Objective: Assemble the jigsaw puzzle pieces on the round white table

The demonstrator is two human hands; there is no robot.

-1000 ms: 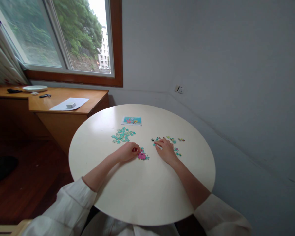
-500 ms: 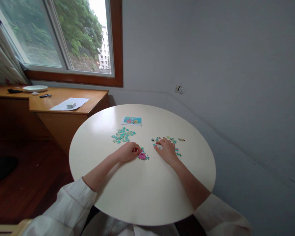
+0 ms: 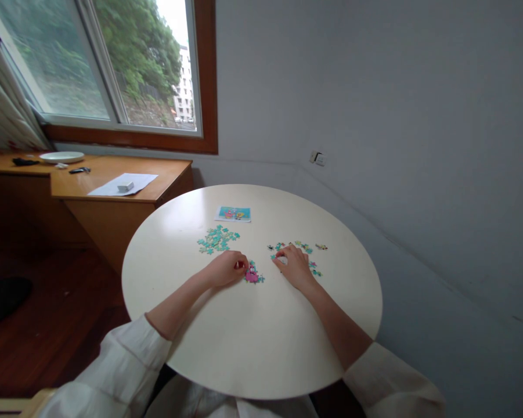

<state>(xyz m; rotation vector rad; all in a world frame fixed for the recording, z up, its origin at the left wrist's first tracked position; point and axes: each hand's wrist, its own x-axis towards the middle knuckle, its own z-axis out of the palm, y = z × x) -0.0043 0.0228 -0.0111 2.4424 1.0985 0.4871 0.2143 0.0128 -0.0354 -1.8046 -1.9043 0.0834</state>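
Wall (image 3: 400, 104), pale grey and plain, fills the room ahead of the hands and to their right. The surface (image 3: 244, 337), round and cream-coloured, reaches out past both hands on every side. A brown-framed window (image 3: 209, 81) with trees outside is ahead and to the left of the left hand; under it stands a wooden desk (image 3: 173, 169) bearing a sheet of paper (image 3: 144, 180) and a white plate (image 3: 62, 157).

The left hand (image 3: 228, 268) is curled, thumb and forefinger nearly meeting; I cannot tell whether a piece is pinched there. The right hand (image 3: 294, 267) is palm down with bent fingers and a small gap between thumb and forefinger; what, if anything, it grips is unclear.

Loose puzzle pieces (image 3: 303, 247) in mixed colours lie around the right hand, mostly beyond it. A heap of turquoise pieces (image 3: 217, 239) is just beyond the left hand, and a printed card (image 3: 235, 214) farther out. A joined pink section (image 3: 252, 276) sits between the hands, the left fingertips at its left edge.
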